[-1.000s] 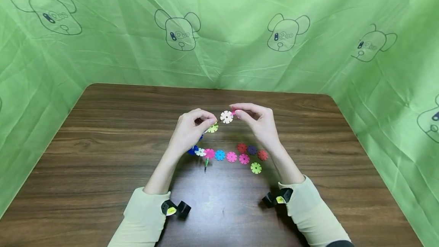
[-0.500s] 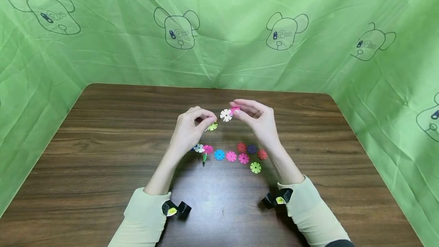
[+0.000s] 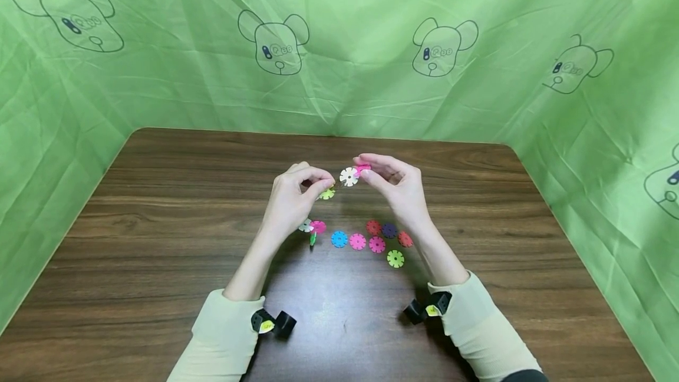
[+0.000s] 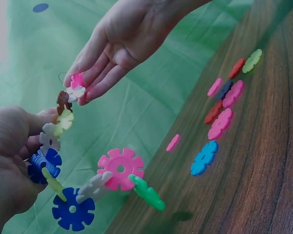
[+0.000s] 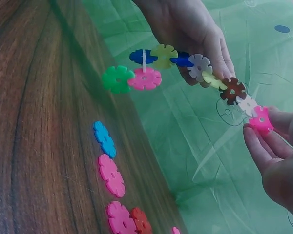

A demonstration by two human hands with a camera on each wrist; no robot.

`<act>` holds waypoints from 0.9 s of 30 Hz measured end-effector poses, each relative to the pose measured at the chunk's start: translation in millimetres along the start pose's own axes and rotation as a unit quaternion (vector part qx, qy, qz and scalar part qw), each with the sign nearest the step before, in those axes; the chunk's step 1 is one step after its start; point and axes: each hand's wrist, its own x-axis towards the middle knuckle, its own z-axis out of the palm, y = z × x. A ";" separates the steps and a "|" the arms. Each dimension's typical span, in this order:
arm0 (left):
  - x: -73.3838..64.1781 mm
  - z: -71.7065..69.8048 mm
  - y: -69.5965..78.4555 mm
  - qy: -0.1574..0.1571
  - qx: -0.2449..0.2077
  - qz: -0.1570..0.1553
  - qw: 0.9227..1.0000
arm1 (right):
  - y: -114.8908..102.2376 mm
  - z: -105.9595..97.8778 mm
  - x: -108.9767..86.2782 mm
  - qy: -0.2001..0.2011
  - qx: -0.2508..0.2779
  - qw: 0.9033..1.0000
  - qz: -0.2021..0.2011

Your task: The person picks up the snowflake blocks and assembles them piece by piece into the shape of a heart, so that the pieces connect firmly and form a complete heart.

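Observation:
Both hands hold a chain of interlocked notched plastic discs above the table. My left hand (image 3: 286,199) pinches it near a brown disc (image 5: 233,91) and a yellow disc (image 4: 64,122). At the chain's upper end, my right hand (image 3: 400,190) pinches a pink disc (image 5: 261,119) between thumb and fingers. That pink disc is joined to a white disc (image 3: 348,177), which meets the brown one. Below the left hand the chain hangs in a curve through a dark blue disc (image 4: 73,209) to a larger-looking pink disc (image 4: 121,169) and a green disc (image 4: 147,192).
Loose discs lie flat on the wooden table (image 3: 185,240): a light blue disc (image 3: 339,239), pink discs (image 3: 358,241), a purple disc (image 3: 389,230), red discs (image 3: 373,227) and a lime disc (image 3: 395,259). A green curtain (image 3: 339,99) surrounds the table's far and side edges.
The right hand has risen slightly and the pink disc in it has turned to show more of its face. The chain's hanging end has swung up and left, away from the light blue disc.

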 end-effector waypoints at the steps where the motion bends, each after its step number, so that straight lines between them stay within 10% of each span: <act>1: 0.4 -0.2 -0.5 -0.001 -0.001 0.000 1.000 | 0.0 -0.2 0.3 -0.002 0.001 1.000 -0.005; 27: 2.7 -2.5 -0.1 -0.009 -0.001 -0.017 1.000 | 0.4 3.4 2.7 0.005 0.006 1.000 -0.004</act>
